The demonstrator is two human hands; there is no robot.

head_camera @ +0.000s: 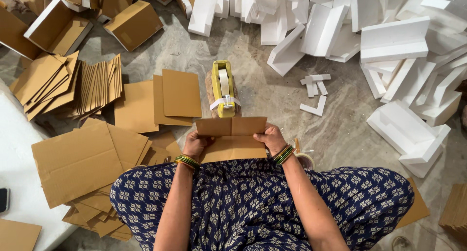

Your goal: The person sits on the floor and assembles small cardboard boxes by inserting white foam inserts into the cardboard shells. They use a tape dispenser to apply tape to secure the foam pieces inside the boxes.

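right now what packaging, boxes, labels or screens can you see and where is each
Flat brown cardboard piece: held in both hands, left hand, right hand.
Folded brown cardboard boxes: top left on the floor.
White foam packing blocks: heaped top right.
Yellow tape dispenser: centre, beyond the hands.
Dark phone screen: far left edge.
Labels: none visible.

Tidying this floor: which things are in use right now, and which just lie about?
In use: folded cardboard piece, left hand, right hand, yellow tape dispenser.
Lying about: white foam blocks, flat cardboard sheets, cardboard boxes.
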